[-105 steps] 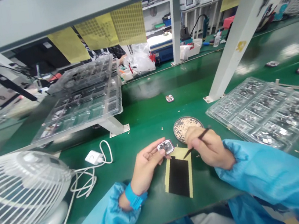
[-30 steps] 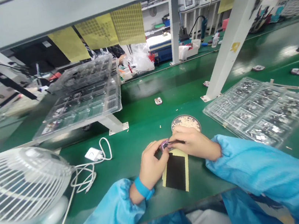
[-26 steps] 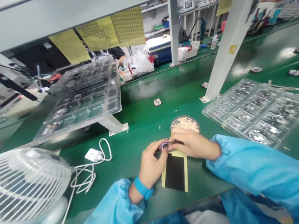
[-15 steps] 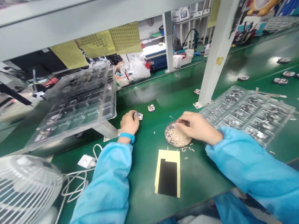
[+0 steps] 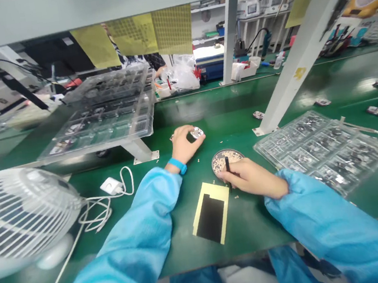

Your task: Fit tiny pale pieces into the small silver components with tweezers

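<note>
Two hands work apart on the green bench top [image 5: 171, 116]. Reaching forward, the left hand [image 5: 183, 145] has its fingers closed around a small metal part [image 5: 197, 133], held just above the bench. Nearer the body, the right hand [image 5: 248, 177] pinches thin black tweezers [image 5: 227, 164], whose tip stands over a round dish [image 5: 227, 157] of tiny pieces. Below and between both hands lies a black-and-yellow pad [image 5: 209, 212]. Right of the right hand sits a clear tray [image 5: 320, 149].

1 head-worn camera looks forward and down from close above the green counter [image 5: 174, 237], both blue sleeves entering from the bottom edge, shelf underside at top, far workstations beyond.
</note>
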Tool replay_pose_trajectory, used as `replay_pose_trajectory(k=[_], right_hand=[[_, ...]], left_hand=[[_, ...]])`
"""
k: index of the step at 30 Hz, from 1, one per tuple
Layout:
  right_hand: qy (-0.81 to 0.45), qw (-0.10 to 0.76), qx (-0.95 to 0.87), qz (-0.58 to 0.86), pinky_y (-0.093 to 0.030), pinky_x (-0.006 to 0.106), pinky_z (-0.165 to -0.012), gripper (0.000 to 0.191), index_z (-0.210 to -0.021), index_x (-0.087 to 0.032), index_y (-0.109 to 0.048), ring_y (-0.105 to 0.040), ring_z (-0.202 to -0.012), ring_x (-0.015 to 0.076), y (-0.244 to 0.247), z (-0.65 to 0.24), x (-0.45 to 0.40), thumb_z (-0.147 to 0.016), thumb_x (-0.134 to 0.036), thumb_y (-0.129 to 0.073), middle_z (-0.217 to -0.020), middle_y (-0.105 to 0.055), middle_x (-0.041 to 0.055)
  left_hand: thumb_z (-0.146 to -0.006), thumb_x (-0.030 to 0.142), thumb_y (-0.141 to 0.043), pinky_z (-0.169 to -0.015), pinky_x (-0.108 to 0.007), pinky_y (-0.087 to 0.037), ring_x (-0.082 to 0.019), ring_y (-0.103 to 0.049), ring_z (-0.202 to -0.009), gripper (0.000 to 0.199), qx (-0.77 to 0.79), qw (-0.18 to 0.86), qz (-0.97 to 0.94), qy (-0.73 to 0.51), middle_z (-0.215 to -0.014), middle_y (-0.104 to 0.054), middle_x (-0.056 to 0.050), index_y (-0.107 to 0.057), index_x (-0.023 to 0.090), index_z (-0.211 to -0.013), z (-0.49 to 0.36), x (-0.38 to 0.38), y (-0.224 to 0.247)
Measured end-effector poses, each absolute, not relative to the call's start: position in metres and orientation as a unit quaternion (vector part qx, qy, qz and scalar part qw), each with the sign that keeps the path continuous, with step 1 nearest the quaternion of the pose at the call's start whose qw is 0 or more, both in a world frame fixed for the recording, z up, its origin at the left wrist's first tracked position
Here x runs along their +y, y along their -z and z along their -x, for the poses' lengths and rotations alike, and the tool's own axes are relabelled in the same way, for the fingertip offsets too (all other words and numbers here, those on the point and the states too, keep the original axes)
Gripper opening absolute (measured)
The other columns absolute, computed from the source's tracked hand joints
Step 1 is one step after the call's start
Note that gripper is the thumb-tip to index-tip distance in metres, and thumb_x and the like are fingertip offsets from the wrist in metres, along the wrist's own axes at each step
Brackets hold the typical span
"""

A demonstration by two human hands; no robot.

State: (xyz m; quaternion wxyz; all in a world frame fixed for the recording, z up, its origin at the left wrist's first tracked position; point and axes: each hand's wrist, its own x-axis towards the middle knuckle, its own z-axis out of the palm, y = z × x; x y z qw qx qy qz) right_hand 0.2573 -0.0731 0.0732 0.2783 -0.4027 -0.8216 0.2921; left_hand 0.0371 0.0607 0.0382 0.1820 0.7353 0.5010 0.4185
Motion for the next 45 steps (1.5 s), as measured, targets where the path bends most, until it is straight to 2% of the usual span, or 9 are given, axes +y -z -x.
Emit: replay_pose_trajectory(k=[3, 6, 9, 14, 20, 29, 33, 36, 45], right_hand=[[-0.29, 0.291, -0.812, 0.414, -0.051, 0.027, -0.067, 0.039, -0.081, -0.017, -0.069, -0.063, -0.065, 0.0144, -0.066, -0.252, -0.074, -0.102, -0.043, -0.05, -0.07, -0.068, 0.0031], [-0.346, 0.362, -0.754, 0.425, -0.052, 0.026, -0.061, 0.027, -0.09, -0.018, -0.069, -0.064, -0.064, 0.0151, -0.059, -0.25, -0.073, -0.098, -0.042, -0.059, -0.072, -0.069, 0.0029], [-0.432, 0.412, -0.691, 0.408, -0.053, 0.026, -0.057, 0.024, -0.093, -0.017, -0.068, -0.064, -0.062, 0.0146, -0.054, -0.245, -0.073, -0.09, -0.041, -0.07, -0.079, -0.069, 0.0037], [-0.461, 0.376, -0.701, 0.395, -0.054, 0.024, -0.062, 0.023, -0.094, -0.018, -0.072, -0.066, -0.072, 0.0146, -0.045, -0.225, -0.083, -0.089, -0.04, -0.072, -0.089, -0.071, 0.0045], [-0.429, 0.348, -0.722, 0.416, -0.052, 0.021, -0.064, 0.02, -0.097, -0.02, -0.072, -0.065, -0.071, 0.0108, -0.036, -0.216, -0.088, -0.09, -0.039, -0.071, -0.092, -0.071, 0.0019], [-0.475, 0.384, -0.675, 0.414, -0.054, 0.022, -0.057, 0.017, -0.092, -0.019, -0.068, -0.067, -0.064, 0.0129, -0.037, -0.217, -0.089, -0.09, -0.036, -0.072, -0.079, -0.071, 0.0009], [-0.36, 0.464, -0.72, 0.37, -0.059, 0.027, -0.075, 0.007, -0.091, -0.02, -0.071, -0.071, -0.082, 0.016, -0.043, -0.218, -0.092, -0.087, -0.023, -0.075, -0.092, -0.074, 0.0029], [-0.317, 0.478, -0.745, 0.341, -0.059, 0.031, -0.086, 0.01, -0.093, -0.02, -0.071, -0.071, -0.091, 0.0179, -0.044, -0.219, -0.093, -0.085, -0.018, -0.077, -0.096, -0.075, 0.0037], [-0.286, 0.463, -0.783, 0.302, -0.059, 0.031, -0.084, 0.011, -0.096, -0.02, -0.071, -0.071, -0.091, 0.0171, -0.043, -0.218, -0.091, -0.087, -0.017, -0.075, -0.097, -0.075, 0.0036]], left_hand=[[-0.084, 0.041, -0.074, -0.091, -0.041, -0.052, -0.025, -0.066, -0.101, 0.041, 0.482, 0.297, -0.696, -0.443, -0.112, -0.07, -0.012, -0.061, 0.015, -0.114, -0.023, 0.002, -0.037], [-0.073, 0.033, -0.085, -0.083, -0.035, -0.056, -0.023, -0.069, -0.094, 0.055, 0.429, 0.548, -0.558, -0.452, -0.106, -0.072, -0.011, -0.054, 0.015, -0.116, -0.003, -0.046, -0.04], [-0.069, 0.026, -0.089, -0.076, -0.027, -0.056, -0.017, -0.069, -0.083, 0.062, 0.417, 0.645, -0.5, -0.401, -0.092, -0.072, -0.006, -0.053, 0.016, -0.117, 0.011, -0.071, -0.048], [-0.083, 0.041, -0.075, -0.052, -0.023, -0.054, -0.014, -0.063, -0.062, 0.037, 0.433, 0.634, -0.531, -0.358, -0.075, -0.066, -0.002, -0.058, 0.014, -0.102, 0.011, -0.084, -0.049], [-0.088, 0.034, -0.066, -0.06, -0.025, -0.056, -0.018, -0.069, -0.071, 0.022, 0.464, 0.544, -0.635, -0.293, -0.086, -0.071, -0.004, -0.064, 0.02, -0.105, 0.011, -0.092, -0.034], [-0.092, 0.033, -0.061, -0.061, -0.025, -0.055, -0.018, -0.071, -0.071, 0.019, 0.47, 0.518, -0.656, -0.284, -0.088, -0.073, -0.002, -0.063, 0.022, -0.108, 0.013, -0.092, -0.029], [-0.093, 0.034, -0.06, -0.061, -0.025, -0.055, -0.018, -0.072, -0.072, 0.018, 0.472, 0.541, -0.632, -0.291, -0.088, -0.073, -0.002, -0.06, 0.022, -0.107, 0.012, -0.091, -0.026], [-0.092, 0.034, -0.062, -0.06, -0.025, -0.055, -0.018, -0.071, -0.072, 0.019, 0.479, 0.547, -0.621, -0.294, -0.087, -0.073, -0.003, -0.061, 0.021, -0.106, 0.012, -0.09, -0.026], [-0.09, 0.034, -0.063, -0.06, -0.026, -0.057, -0.019, -0.071, -0.071, 0.023, 0.486, 0.553, -0.609, -0.295, -0.086, -0.072, -0.005, -0.062, 0.019, -0.107, 0.01, -0.09, -0.028]])
